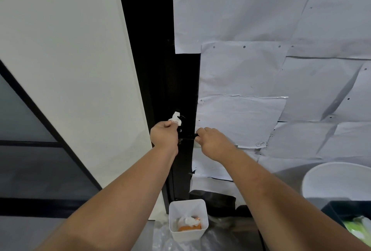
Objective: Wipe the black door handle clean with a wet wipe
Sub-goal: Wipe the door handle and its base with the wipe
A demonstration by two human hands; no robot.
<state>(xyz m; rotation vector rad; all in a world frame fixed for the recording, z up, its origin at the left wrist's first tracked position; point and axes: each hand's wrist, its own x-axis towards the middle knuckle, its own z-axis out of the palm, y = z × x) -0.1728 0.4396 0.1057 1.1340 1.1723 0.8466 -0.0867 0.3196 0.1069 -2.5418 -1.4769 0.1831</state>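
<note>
my left hand [164,133] is up at the black door [180,90], fingers curled tight around a crumpled white wet wipe [176,118] that bunches out above my knuckles. the wipe sits against the dark metalwork just above the black door handle [187,137], which runs as a short horizontal bar between my two hands. my right hand [212,140] grips the right end of that handle, fingers wrapped over it where the door edge meets the sheets of white paper [261,70] taped across the panel beside it. the handle is dark against a dark door, so i cannot tell its exact shape.

below my arms, on the floor by the foot of the door, stands a small white square bin [187,234] with some white and orange waste inside. at the right edge sits a round white tub [337,180], and near it a dark container [331,208] holding something pale green. a white wall [70,70] fills the left.
</note>
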